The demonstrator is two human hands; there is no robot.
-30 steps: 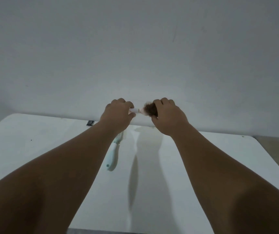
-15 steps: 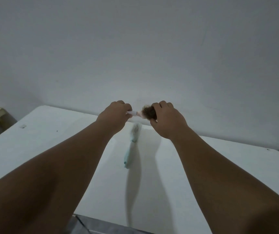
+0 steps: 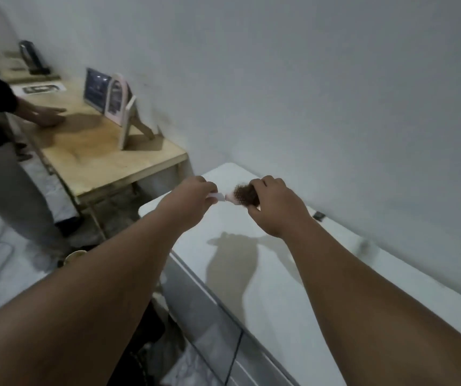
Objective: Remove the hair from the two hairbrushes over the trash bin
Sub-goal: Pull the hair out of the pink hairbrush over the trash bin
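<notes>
A small pale pink plastic hairbrush is held in the air just above centre, over the left end of a smooth white rectangular table. Its head is packed with a fuzzy, matted clump of brown hair. The left hand, at the brush's 9 o'clock, curls round the short handle. The right hand, at 3 o'clock, pinches the hair-covered head. At 10 o'clock stands a worn plywood table bearing 1 pink arched mirror.
</notes>
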